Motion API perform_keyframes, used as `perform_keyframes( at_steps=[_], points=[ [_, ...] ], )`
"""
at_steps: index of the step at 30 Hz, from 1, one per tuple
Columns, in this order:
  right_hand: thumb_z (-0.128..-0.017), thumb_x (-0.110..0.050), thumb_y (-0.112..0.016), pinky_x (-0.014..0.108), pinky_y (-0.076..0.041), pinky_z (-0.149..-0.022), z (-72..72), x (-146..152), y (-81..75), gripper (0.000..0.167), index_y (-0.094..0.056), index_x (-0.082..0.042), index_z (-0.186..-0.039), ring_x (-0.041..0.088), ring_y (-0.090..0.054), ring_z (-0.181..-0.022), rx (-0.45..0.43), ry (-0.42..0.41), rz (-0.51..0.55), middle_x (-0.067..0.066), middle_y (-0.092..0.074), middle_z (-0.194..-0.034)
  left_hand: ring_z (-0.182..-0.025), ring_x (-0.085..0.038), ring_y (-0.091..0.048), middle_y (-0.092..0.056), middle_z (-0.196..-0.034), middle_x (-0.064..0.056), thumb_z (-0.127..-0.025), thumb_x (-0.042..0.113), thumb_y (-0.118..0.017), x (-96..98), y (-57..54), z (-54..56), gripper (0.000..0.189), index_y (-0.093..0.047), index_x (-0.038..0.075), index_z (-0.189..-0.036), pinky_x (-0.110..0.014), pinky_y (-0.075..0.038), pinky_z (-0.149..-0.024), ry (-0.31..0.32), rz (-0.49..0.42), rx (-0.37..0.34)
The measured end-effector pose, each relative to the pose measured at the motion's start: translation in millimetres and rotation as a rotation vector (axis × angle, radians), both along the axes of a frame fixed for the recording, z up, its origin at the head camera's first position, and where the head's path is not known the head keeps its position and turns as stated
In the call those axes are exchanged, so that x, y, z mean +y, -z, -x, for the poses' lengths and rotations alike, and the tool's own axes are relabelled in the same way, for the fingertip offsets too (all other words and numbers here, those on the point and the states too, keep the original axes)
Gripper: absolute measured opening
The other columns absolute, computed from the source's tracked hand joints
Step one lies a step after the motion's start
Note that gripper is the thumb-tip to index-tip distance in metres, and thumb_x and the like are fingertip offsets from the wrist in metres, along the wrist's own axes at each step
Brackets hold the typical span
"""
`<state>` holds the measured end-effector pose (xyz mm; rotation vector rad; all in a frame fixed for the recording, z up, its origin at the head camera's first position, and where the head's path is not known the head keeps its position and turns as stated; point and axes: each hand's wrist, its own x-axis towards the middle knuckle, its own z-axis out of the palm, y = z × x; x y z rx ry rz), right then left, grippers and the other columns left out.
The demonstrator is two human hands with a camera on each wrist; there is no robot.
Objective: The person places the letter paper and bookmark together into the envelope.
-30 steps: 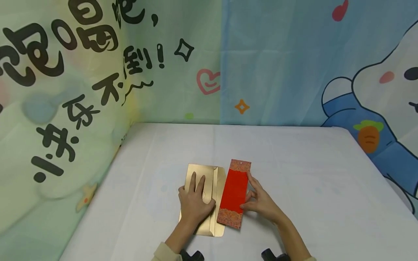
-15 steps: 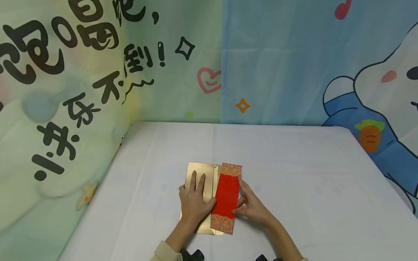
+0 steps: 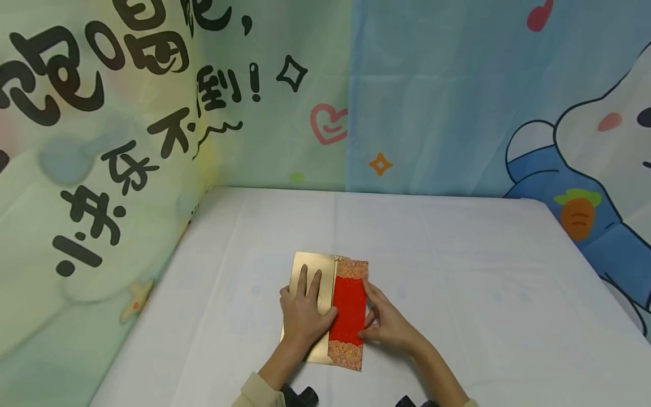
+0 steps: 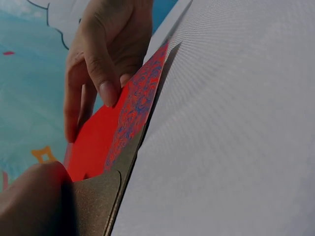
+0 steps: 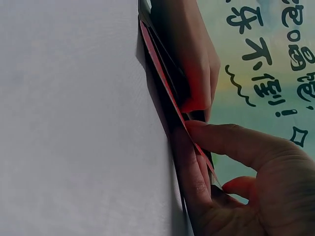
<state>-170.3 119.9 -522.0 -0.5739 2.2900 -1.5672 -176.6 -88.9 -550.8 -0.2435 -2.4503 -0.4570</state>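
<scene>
My left hand (image 3: 304,316) lay flat on the gold envelope (image 3: 311,270), its fingers (image 3: 308,285) straight and slightly spread, pressing the envelope down onto the desk (image 3: 458,271) with the thumb stretched toward the open edge. My right hand (image 3: 389,323) pinched the right long edge of the red card (image 3: 349,308), thumb on top and the other fingers curled underneath, as the right wrist view showed with the card's thin edge running between thumb and forefinger. The card lay near the front middle of the desk, its left long side tucked against and partly under the envelope's flap (image 3: 333,282), its patterned ends (image 3: 346,354) showing at top and bottom. Compared with a second before, the card had travelled leftward: back then it sat tilted, beside the envelope and mostly clear of it, and half a second before it was still only partly overlapping; now less of its red face showed and it lay nearly parallel to the envelope. My right hand had moved left with it, closing most of the gap to my left hand. My left hand and the envelope had stayed where they were. In the left wrist view the card (image 4: 101,142) rose slightly off the desk above the gold flap (image 4: 96,199), with my right fingers (image 4: 106,73) over its patterned end.
</scene>
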Motion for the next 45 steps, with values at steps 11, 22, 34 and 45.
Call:
perform_keyframes(
  at_steps=[11, 22, 34, 45],
  points=[
    [-0.065, -0.005, -0.080, 0.026, -0.049, -0.058, 9.3, -3, -2.4, 0.106, -0.014, -0.007, -0.148, 0.016, -0.056, -0.072, 0.069, -0.060, -0.108, 0.010, -0.024, -0.149, -0.079, -0.040, -0.046, -0.047, -0.133, -0.019, -0.063, 0.043, -0.063, 1.2, 1.2, -1.0, 0.070, -0.058, 0.012, -0.125, -0.042, -0.034, -0.069, 0.000, 0.020, -0.033],
    [-0.054, -0.041, -0.086, 0.029, -0.041, -0.075, 13.1, 5, -4.2, 0.123, -0.012, -0.016, -0.149, 0.012, -0.040, -0.089, 0.207, -0.113, -0.383, 0.001, -0.022, -0.151, -0.081, -0.040, -0.046, -0.045, -0.136, -0.017, -0.065, 0.043, -0.062, 1.4, -1.9, -3.1, 0.070, -0.055, 0.014, -0.128, -0.043, -0.034, -0.072, -0.005, 0.021, -0.093],
    [-0.051, -0.063, -0.077, 0.025, -0.038, -0.073, 15.7, -9, -2.6, 0.124, -0.017, -0.014, -0.149, 0.010, -0.033, -0.084, 0.358, -0.112, -0.450, -0.003, -0.023, -0.151, -0.079, -0.041, -0.045, -0.044, -0.137, -0.018, -0.063, 0.042, -0.064, 0.8, -2.5, -3.6, 0.072, -0.055, 0.013, -0.129, -0.043, -0.033, -0.075, -0.001, 0.003, -0.098],
    [-0.049, -0.069, -0.073, 0.029, -0.034, -0.075, 19.4, -17, -2.6, 0.123, -0.024, -0.013, -0.147, 0.010, -0.035, -0.090, 0.490, -0.085, -0.529, -0.002, -0.040, -0.141, -0.078, -0.042, -0.046, -0.046, -0.134, -0.020, -0.063, 0.044, -0.063, 0.2, -3.2, -0.1, 0.072, -0.056, 0.011, -0.127, -0.043, -0.033, -0.074, -0.001, 0.018, -0.055]
  ],
)
